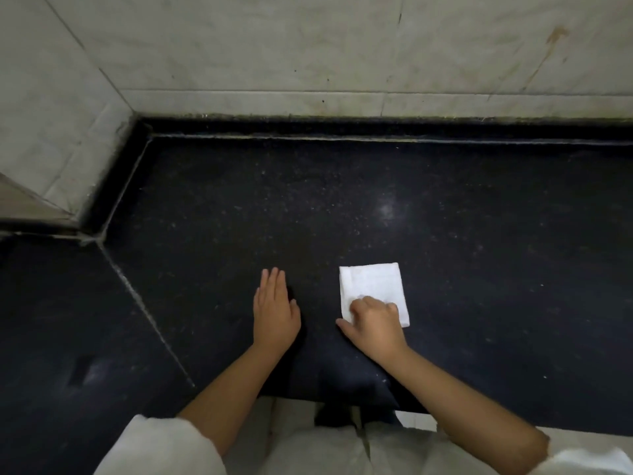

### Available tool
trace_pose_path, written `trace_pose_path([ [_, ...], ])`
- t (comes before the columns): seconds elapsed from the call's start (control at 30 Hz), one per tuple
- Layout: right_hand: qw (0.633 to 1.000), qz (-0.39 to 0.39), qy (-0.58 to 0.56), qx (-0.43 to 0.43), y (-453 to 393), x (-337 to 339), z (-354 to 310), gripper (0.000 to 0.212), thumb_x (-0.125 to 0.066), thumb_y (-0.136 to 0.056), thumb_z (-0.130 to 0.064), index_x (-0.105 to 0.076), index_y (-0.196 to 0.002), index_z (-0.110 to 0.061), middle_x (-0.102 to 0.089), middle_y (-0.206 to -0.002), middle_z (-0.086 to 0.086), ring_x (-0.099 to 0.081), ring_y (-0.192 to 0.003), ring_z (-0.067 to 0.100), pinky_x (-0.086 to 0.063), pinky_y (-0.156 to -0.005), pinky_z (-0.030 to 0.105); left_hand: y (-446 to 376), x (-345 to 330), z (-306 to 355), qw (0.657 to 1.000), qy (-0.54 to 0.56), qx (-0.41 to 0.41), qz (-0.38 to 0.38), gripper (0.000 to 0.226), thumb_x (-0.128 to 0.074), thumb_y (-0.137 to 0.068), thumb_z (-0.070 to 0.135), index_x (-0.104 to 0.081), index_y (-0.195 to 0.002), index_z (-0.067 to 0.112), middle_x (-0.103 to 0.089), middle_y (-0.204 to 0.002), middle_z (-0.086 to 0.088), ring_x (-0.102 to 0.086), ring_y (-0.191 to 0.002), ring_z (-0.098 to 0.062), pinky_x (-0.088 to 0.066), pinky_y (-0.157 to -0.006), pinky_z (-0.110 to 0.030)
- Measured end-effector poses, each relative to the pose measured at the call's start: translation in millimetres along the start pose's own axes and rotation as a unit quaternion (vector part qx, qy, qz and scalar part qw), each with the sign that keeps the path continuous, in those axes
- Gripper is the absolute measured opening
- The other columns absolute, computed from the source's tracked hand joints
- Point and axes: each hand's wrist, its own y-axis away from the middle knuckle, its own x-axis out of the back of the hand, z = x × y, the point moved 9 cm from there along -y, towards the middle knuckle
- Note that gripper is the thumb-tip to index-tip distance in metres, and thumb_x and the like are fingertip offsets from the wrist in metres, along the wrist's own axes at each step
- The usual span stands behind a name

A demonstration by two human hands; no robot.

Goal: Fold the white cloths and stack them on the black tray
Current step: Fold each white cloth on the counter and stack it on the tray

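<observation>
One white cloth, folded into a small square, lies flat on the black stone counter near its front edge. My right hand sits on the cloth's near left corner, fingers curled and thumb at the cloth's edge, gripping it. My left hand lies flat on the bare counter to the left of the cloth, fingers straight and together, holding nothing. No black tray is in view.
A pale tiled wall runs along the back and turns in at the left corner. A seam crosses the counter diagonally on the left. The counter's front edge lies just behind my wrists.
</observation>
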Motion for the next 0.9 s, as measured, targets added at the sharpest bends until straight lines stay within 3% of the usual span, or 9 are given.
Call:
trace_pose_path([
  [0.1, 0.995, 0.074, -0.062, 0.029, 14, 27, 7, 0.036, -0.051, -0.080, -0.038, -0.068, -0.093, -0.009, -0.071, -0.092, 0.002, -0.066, -0.086, 0.021, -0.029, -0.078, 0.030, 3, 2, 10, 0.999, 0.020, -0.028, 0.008, 0.051, -0.037, -0.098, 0.013, -0.023, -0.145, 0.002, -0.019, -0.156, -0.010, -0.009, -0.147, -0.022, -0.011, -0.119, -0.032],
  [0.2, 0.987, 0.145, 0.027, 0.058, 30, 46, 34, 0.022, -0.053, -0.064, -0.026, -0.069, -0.072, -0.013, -0.070, -0.069, -0.002, -0.068, -0.064, 0.020, -0.030, -0.073, 0.028, 10, -7, 40, 0.993, 0.009, -0.115, -0.013, 0.044, -0.041, -0.084, 0.018, -0.060, -0.117, -0.005, -0.059, -0.124, -0.023, -0.054, -0.120, -0.038, -0.043, -0.100, -0.044],
  [0.33, 0.988, 0.071, 0.125, 0.048, 31, 32, 63, 0.039, -0.082, -0.035, -0.005, -0.071, -0.070, -0.018, -0.071, -0.073, -0.003, -0.067, -0.063, 0.019, -0.031, -0.066, 0.027, 30, -35, 92, 0.960, -0.001, -0.254, -0.120, 0.046, -0.045, -0.080, 0.023, -0.062, -0.116, 0.002, -0.067, -0.112, -0.013, -0.065, -0.103, -0.027, -0.051, -0.090, -0.035],
  [0.43, 0.982, 0.057, 0.167, 0.068, 27, 27, 64, 0.018, -0.064, -0.054, -0.011, -0.071, -0.065, -0.023, -0.070, -0.071, -0.007, -0.060, -0.066, 0.014, -0.021, -0.070, 0.023, 37, -57, 104, 0.939, -0.017, -0.286, -0.189, 0.037, -0.055, -0.068, 0.036, -0.072, -0.092, 0.014, -0.072, -0.082, 0.004, -0.071, -0.072, -0.013, -0.056, -0.064, -0.021],
  [0.5, 0.978, 0.049, 0.180, 0.092, 21, 23, 63, 0.029, -0.042, -0.063, -0.017, -0.070, -0.062, -0.024, -0.068, -0.066, -0.008, -0.061, -0.059, 0.014, -0.020, -0.063, 0.025, 35, -64, 106, 0.936, -0.053, -0.309, -0.160, 0.040, -0.079, -0.053, 0.041, -0.073, -0.085, 0.019, -0.070, -0.076, 0.008, -0.069, -0.068, -0.009, -0.055, -0.063, -0.019],
  [0.57, 0.976, 0.030, 0.195, 0.095, 17, 22, 65, 0.033, -0.037, -0.064, -0.021, -0.069, -0.059, -0.024, -0.065, -0.061, -0.008, -0.061, -0.054, 0.014, -0.022, -0.063, 0.026, 34, -68, 105, 0.937, -0.101, -0.294, -0.158, 0.054, -0.085, -0.040, 0.051, -0.073, -0.083, 0.022, -0.069, -0.075, 0.012, -0.068, -0.067, -0.006, -0.054, -0.066, -0.017],
  [0.7, 0.994, -0.010, 0.070, 0.084, 20, 39, 70, 0.037, -0.036, -0.071, -0.027, -0.070, -0.076, -0.015, -0.067, -0.077, 0.000, -0.065, -0.073, 0.020, -0.024, -0.072, 0.026, 34, -69, 118, 0.930, -0.157, -0.310, -0.122, 0.040, -0.081, -0.042, 0.054, -0.069, -0.067, 0.025, -0.064, -0.062, 0.011, -0.064, -0.059, -0.006, -0.047, -0.070, -0.019],
  [0.8, 0.997, 0.026, 0.002, 0.068, 42, 65, 98, 0.055, -0.025, -0.074, -0.039, -0.065, -0.103, -0.013, -0.061, -0.104, 0.003, -0.053, -0.102, 0.016, -0.016, -0.078, 0.022, 42, -65, 151, 0.907, -0.157, -0.376, -0.107, 0.016, -0.057, -0.066, 0.031, -0.064, -0.056, 0.021, -0.062, -0.055, 0.007, -0.062, -0.054, -0.014, -0.030, -0.068, -0.023],
  [0.9, 0.996, 0.043, -0.066, 0.038, 85, 99, 149, 0.027, -0.046, -0.087, -0.024, -0.065, -0.099, -0.010, -0.058, -0.095, 0.002, -0.054, -0.095, 0.017, -0.021, -0.075, 0.020, 59, -58, 214, 0.881, -0.139, -0.443, -0.089, 0.023, -0.044, -0.070, 0.020, -0.065, -0.062, 0.015, -0.063, -0.060, 0.001, -0.053, -0.064, -0.015, -0.031, -0.064, -0.025],
])
